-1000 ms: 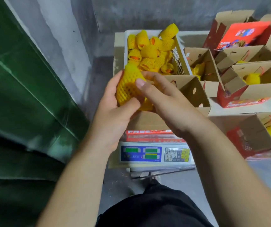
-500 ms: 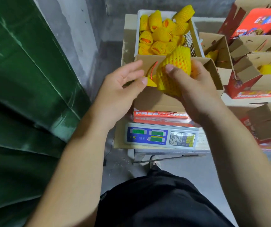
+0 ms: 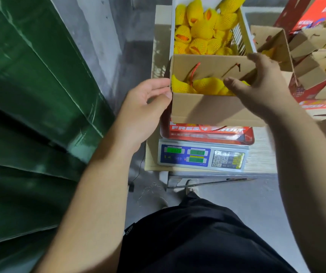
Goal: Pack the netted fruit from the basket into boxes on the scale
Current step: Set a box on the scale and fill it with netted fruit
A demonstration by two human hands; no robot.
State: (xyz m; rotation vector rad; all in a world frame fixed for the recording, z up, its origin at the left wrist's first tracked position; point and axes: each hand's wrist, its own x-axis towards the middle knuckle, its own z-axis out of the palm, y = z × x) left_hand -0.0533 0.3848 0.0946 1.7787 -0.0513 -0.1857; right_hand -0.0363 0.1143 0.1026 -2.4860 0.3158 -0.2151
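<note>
Netted fruit (image 3: 207, 85) lies inside the open box (image 3: 213, 107) that stands on the scale (image 3: 203, 156). More of it fills the white basket (image 3: 245, 34) just behind the box's far flap. Left hand (image 3: 146, 109), fingers relaxed and holding nothing, touches the box's left edge. Right hand (image 3: 264, 83) reaches over the right rim, fingers spread and empty. Other open boxes (image 3: 315, 75) crowd the right side.

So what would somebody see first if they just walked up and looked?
Probably the bright yellow netted fruit heaped in the white basket at the back. Just in front, an open box with a few fruits inside sits on the scale, with one hand at each side: left hand, right hand.
</note>
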